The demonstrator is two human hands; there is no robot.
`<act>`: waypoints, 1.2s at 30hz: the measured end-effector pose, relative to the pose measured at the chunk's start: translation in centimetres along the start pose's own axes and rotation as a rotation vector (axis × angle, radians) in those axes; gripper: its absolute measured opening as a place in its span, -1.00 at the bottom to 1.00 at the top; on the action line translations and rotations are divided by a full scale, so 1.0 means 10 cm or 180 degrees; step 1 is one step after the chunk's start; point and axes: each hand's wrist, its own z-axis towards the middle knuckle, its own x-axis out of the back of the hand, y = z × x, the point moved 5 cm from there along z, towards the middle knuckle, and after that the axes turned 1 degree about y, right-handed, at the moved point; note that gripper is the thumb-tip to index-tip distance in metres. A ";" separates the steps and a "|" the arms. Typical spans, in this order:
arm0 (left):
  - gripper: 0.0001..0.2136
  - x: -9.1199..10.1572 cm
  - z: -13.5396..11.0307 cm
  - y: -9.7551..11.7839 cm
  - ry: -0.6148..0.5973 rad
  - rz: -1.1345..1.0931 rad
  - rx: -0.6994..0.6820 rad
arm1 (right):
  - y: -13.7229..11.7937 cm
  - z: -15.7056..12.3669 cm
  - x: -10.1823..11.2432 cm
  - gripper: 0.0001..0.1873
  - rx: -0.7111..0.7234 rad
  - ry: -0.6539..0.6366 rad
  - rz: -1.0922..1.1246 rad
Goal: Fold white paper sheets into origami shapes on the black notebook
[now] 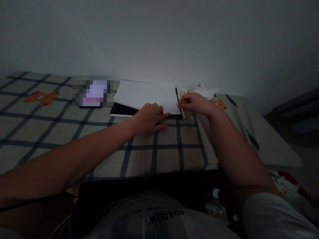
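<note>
A white sheet of paper [147,94] lies over a black, board-like piece [124,110] that shows along its near edge, with a thin white rim below. My left hand [150,120] rests on the near edge of the sheet, index finger and thumb stretched to the right. At the right end of the sheet, my right hand [191,102] has its thumb and fingers pinched beside a narrow black strip [177,93]. Whatever may be between those fingertips is hidden. Crumpled and torn white paper scraps [199,89] lie just behind the right hand.
A checked cloth [164,156] with orange bear prints covers the table, which meets a pale wall [159,39]. Left of the paper is a phone [94,93] with a lit, pixelated screen. A clear bottle [216,204] and a white cable [129,200] are below the front edge.
</note>
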 end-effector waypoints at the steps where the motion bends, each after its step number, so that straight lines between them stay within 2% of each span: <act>1: -0.38 0.00 0.00 0.01 0.0010 0.0027 -0.0010 | -0.03 0.01 -0.01 -0.84 0.0057 0.0195 0.0046; 3: -0.40 0.00 -0.01 0.01 0.0021 0.0089 -0.0022 | -0.11 0.02 -0.10 -0.84 0.0198 0.0252 0.0063; 7: -0.42 0.02 -0.01 0.01 -0.0021 0.0123 -0.0003 | -0.24 0.04 -0.34 -0.89 0.0350 -0.0111 0.0024; 10: -0.45 0.03 -0.03 0.01 -0.0125 0.0030 0.0022 | -0.24 0.05 -0.41 -0.91 0.0360 -0.0169 -0.0060; 21: -0.41 0.06 -0.40 0.01 -0.0296 -0.0290 0.0117 | -0.19 0.10 -0.43 -0.95 0.0356 -0.0275 -0.0176; 36: -0.44 0.03 -0.62 -0.16 -0.0365 -0.0659 0.0082 | -0.24 0.07 -0.40 -0.94 0.0188 -0.0381 -0.0174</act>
